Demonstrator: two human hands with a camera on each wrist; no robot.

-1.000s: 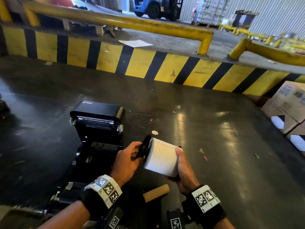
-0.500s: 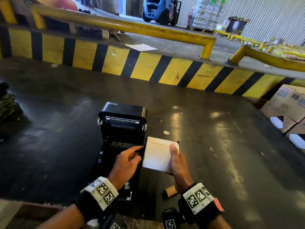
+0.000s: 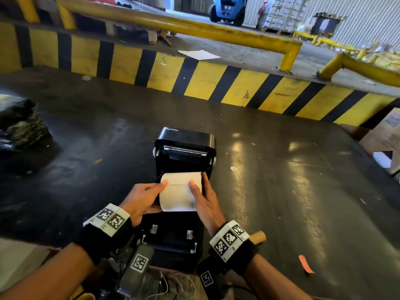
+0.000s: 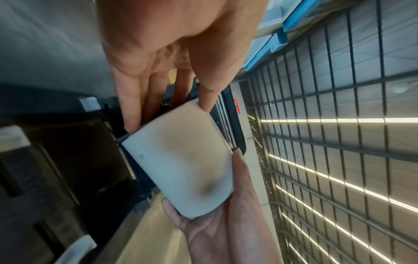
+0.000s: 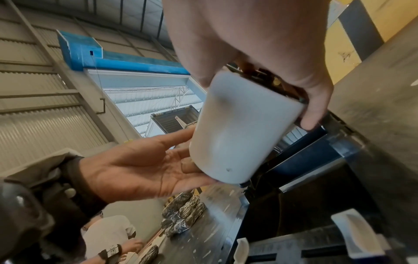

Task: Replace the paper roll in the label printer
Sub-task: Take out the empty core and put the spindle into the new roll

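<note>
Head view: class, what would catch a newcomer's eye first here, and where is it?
First, the white roll, gripped at its ends by the left hand and right hand, over the open black printer mid-floor. Next, the yellow-and-black kerb across the back, with a blue forklift beyond. A bare brown core lies right of the right wrist.

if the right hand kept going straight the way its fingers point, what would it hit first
Probably the printer's raised lid. The right hand grips the end of the paper roll, fingers aimed forward at the lid just beyond. Depth is unclear, so the roll bay wall could come first.
</note>
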